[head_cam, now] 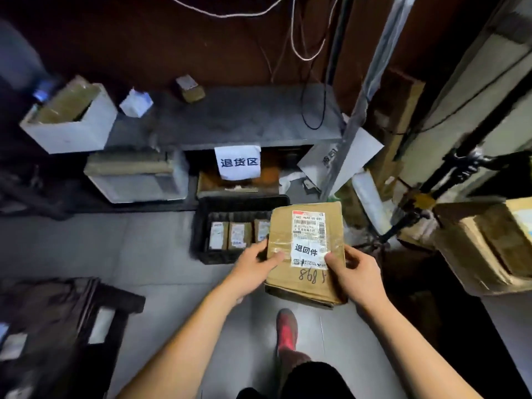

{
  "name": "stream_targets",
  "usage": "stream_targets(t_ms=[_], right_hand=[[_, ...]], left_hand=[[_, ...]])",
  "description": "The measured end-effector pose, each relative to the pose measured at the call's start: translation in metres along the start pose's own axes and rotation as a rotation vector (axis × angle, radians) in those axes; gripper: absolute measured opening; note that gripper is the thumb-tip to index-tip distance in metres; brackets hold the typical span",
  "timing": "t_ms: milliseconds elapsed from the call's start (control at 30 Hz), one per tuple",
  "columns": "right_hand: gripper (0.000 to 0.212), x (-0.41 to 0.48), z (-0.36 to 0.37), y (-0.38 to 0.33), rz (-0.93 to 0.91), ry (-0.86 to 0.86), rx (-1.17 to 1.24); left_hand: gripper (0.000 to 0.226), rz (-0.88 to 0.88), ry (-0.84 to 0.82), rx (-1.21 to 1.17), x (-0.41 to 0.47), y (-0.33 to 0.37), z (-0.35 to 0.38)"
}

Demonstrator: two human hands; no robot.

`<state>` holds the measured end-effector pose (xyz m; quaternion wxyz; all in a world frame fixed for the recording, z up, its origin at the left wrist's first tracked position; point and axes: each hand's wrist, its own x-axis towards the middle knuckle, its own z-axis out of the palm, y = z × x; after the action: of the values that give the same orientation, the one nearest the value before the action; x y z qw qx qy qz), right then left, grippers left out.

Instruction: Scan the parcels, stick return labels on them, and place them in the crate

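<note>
I hold a flat brown cardboard parcel [305, 280] in the air with both hands. It bears a shipping label and, below that, a white return label [306, 250] with black characters. My left hand [254, 269] grips its left edge, thumb on top. My right hand [355, 272] grips the right edge, thumb on the label's corner. Just beyond the parcel, a black plastic crate [201, 231] sits on the floor with three small labelled parcels [239, 234] standing in a row inside.
A grey shelf [244, 119] runs behind the crate, with a white paper sign [238, 162] hanging from its edge. White boxes [69, 122] stand at the left, cardboard boxes [483, 243] at the right. A dark bin [57, 326] is at lower left. My red shoe [286, 329] is on the grey floor.
</note>
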<state>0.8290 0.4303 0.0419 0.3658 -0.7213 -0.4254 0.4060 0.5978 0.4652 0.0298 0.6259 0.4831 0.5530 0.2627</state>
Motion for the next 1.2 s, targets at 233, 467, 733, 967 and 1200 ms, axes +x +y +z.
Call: stream_targets(t_ms=[233,467,733,967,1200], right_hand=[[0.029,0.126,0.131,-0.004,0.011,-0.266,0.006],[0.029,0.217,0.279,0.015,0.115,-0.356,0.031],[0.03,0.296,0.432,0.072,0.276,-0.378,0.0],[0.026,0.379,0.537,0.159,0.299,-0.392,-0.027],[0.042,0.444,0.597,0.242,0.241,-0.382,-0.071]], left_hand=[[0.043,-0.106,0.142,-0.064,0.092,-0.04,-0.105],[0.047,-0.133,0.274,0.0,0.192,-0.12,-0.21],[0.04,-0.134,0.244,0.136,0.303,-0.229,-0.318],[0.041,-0.162,0.203,0.334,0.41,-0.347,-0.372],[0.067,-0.181,0.209,0.371,0.498,-0.422,-0.388]])
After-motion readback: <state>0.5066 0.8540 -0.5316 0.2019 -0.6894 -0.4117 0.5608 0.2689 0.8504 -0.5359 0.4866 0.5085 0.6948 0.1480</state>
